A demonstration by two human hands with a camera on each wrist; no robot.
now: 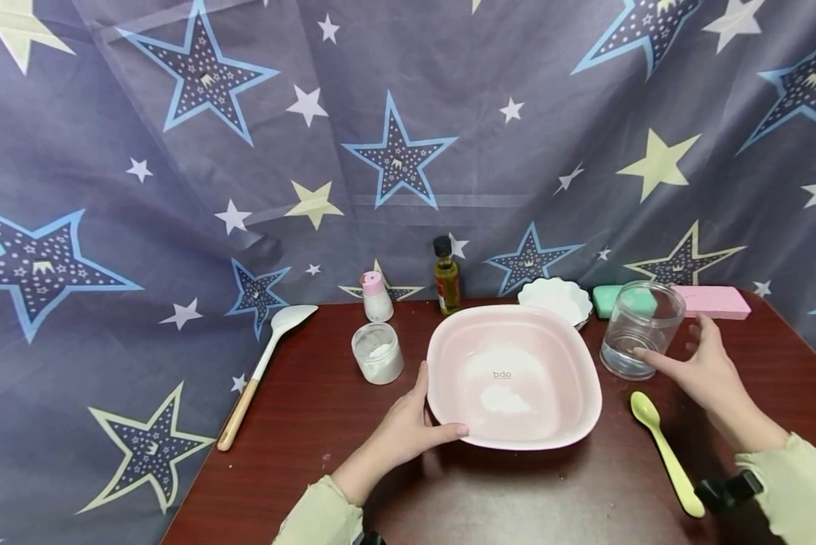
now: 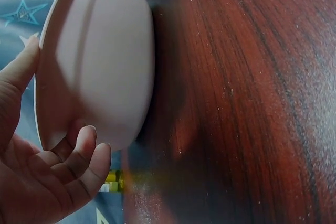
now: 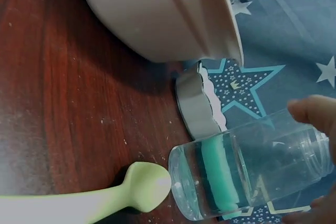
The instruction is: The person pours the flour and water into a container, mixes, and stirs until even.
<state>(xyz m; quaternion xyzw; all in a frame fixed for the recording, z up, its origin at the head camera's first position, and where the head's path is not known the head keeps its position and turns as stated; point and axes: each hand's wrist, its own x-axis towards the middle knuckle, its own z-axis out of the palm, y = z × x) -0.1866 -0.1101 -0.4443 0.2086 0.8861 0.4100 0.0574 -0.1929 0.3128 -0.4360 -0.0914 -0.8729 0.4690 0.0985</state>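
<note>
Head view: left hand (image 1: pixel 408 431) grips the pink bowl (image 1: pixel 513 375) with white powder; right hand (image 1: pixel 704 371), fingers spread, touches the clear jar (image 1: pixel 640 329).

2 spoons (image 1: pixel 663 453), 2 jars (image 1: pixel 640 328), 2 bottles (image 1: pixel 446 275), 2 bowls (image 1: pixel 513 375).

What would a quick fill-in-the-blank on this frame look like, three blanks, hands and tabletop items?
1. The left hand holds the rim of the pink ____.
2. The right hand touches the clear ____ with its fingers.
3. The green spoon lies on the table to the ____ of the basin.

Missing words: basin; jar; right
</note>
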